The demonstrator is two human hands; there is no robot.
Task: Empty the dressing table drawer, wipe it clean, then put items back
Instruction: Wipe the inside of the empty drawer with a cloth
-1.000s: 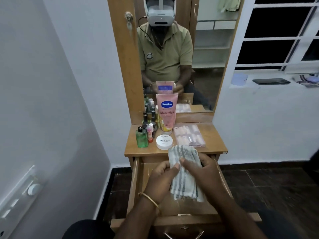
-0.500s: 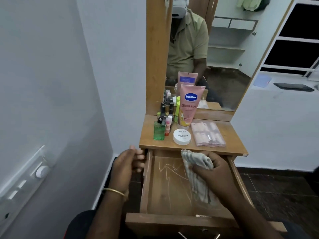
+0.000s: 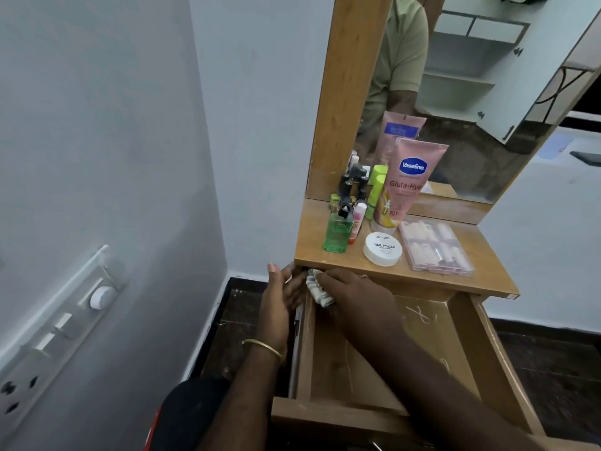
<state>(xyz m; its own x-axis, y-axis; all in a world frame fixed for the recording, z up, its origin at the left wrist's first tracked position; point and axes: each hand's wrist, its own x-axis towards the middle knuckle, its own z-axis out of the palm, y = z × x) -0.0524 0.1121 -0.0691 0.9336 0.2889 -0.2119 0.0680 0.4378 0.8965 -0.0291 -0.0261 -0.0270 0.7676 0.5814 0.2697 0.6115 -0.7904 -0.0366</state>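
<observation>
The wooden drawer (image 3: 487, 346) of the dressing table is pulled out, with only pale scratch marks on the visible part of its floor. My right hand (image 3: 354, 296) grips a bunched striped cloth (image 3: 317, 289) at the drawer's back left corner, under the tabletop edge. My left hand (image 3: 281, 297) rests against the outside of the drawer's left wall, fingers straight. On the tabletop (image 3: 309, 236) stand a pink Vaseline tube (image 3: 408, 180), a green bottle (image 3: 336, 231), a white nail polish remover tub (image 3: 383, 249) and a clear case of nails (image 3: 435, 247).
Several small dark bottles (image 3: 353, 187) crowd the tabletop's back left by the mirror (image 3: 455, 102). A white wall with a switch panel (image 3: 61, 323) runs close on the left. Dark floor tiles (image 3: 546, 369) lie to the right of the drawer.
My right hand has carried the cloth from the drawer's middle to its back left corner. My left hand has slid forward along the drawer's left side. The camera swung left.
</observation>
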